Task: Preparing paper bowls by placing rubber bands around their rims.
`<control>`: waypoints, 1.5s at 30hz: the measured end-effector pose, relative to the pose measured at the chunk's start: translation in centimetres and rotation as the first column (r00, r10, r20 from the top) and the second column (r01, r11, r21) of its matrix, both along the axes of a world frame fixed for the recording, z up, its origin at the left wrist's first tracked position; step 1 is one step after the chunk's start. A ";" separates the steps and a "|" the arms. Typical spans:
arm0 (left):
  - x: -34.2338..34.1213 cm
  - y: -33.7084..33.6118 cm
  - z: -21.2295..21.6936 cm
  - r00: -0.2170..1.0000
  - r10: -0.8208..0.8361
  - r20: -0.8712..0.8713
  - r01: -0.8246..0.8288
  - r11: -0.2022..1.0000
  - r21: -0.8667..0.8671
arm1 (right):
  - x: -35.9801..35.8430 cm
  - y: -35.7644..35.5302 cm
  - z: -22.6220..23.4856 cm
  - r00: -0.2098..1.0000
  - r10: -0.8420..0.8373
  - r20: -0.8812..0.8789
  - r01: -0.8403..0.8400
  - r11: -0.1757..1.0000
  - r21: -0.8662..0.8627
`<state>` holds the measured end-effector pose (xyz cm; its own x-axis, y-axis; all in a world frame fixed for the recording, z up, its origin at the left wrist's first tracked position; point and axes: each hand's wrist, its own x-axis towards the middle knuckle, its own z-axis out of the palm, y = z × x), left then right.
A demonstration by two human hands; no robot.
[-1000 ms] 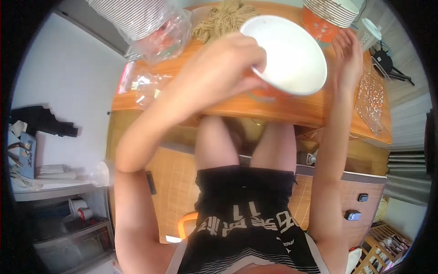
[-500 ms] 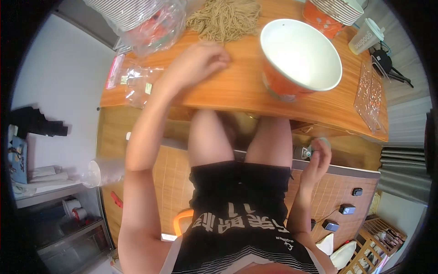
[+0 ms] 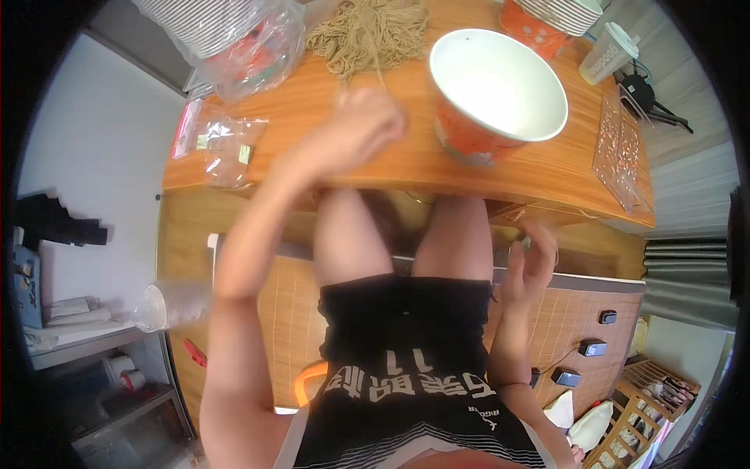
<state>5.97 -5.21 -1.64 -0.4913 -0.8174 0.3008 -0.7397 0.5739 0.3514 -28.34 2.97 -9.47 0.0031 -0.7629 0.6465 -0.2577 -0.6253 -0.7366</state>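
Note:
A loose pile of tan string [image 3: 367, 35] lies at the far middle of the wooden table. One strand of it runs toward me and meets my left hand [image 3: 363, 129], which is closed on it and slightly blurred by motion. To the right of that hand stands a large paper bucket [image 3: 500, 86], orange-red outside and white inside, its open top up. My right hand [image 3: 531, 262] hangs off the table's front edge by my thigh, fingers bent and apart, with nothing visible in it.
Bagged stacked buckets [image 3: 226, 39] stand far left, above a clear plastic bag [image 3: 230, 152]. At the far right are more stacked buckets [image 3: 543, 27], a lidded drink cup [image 3: 609, 55], a black object with cords [image 3: 641, 94] and a clear speckled sheet [image 3: 621, 156].
My left hand has come nearer to me and slightly right, drawing a strand from the pile. My right hand has risen slightly toward the table edge. The whole view has shifted a little.

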 end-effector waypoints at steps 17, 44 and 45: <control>-6.1 22.9 3.5 -0.242 -0.373 -0.896 0.475 0.759 -0.445 | 6.4 -9.4 12.2 0.725 -0.214 -0.655 -0.101 0.907 -0.409; -6.0 16.9 3.6 0.191 0.600 -0.777 0.411 0.670 0.618 | 9.3 -2.2 10.6 0.748 0.436 -0.501 -0.629 0.706 -0.325; -6.2 16.8 3.7 0.192 0.596 -0.780 0.415 0.671 0.615 | 9.0 -2.4 10.5 0.749 0.430 -0.503 -0.626 0.708 -0.327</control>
<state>-0.25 11.60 2.10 -0.1658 -0.9739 -0.1552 0.4081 -0.2110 0.8882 -19.36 0.62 1.03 0.6196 -0.1765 0.7648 0.0396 -0.9661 -0.2551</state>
